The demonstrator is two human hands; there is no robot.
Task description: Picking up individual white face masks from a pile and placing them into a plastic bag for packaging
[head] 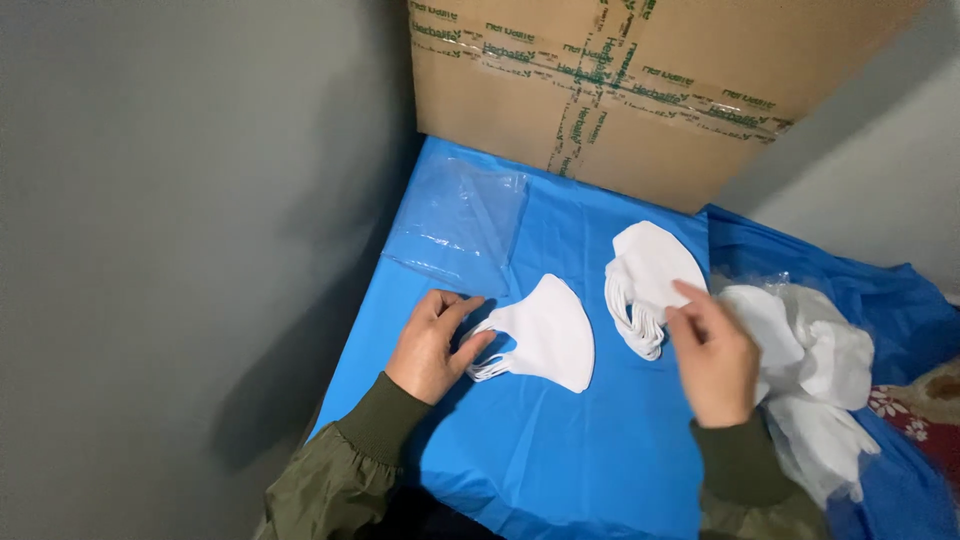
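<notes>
From the head camera I see my left hand (432, 345) resting on the blue-covered tabletop (560, 450) toward its left edge, fingers loosely curled and thumb out, pinching the ear loops of a single white face mask (545, 335). That mask lies flat just to the right of the left hand, its loops pointing at the palm and its rounded body fanning away toward the middle of the tabletop; its long axis runs roughly from the near edge toward the far edge, tilted a little.

My right hand (715, 360) hovers further right, fingers extended and lightly spread, the fingertips touching the near edge of a stack of white masks (650, 280). I cannot tell whether it has pinched one. The stack lies just beyond that hand, toward the far edge, loops hanging on its left side.

The single mask sits between my two hands, nearer the left. A bundle of masks in clear wrap (810, 380) lies at the right edge, an empty clear plastic bag (462, 222) at the far left corner, and a taped cardboard box (640, 90) stands along the far edge.
</notes>
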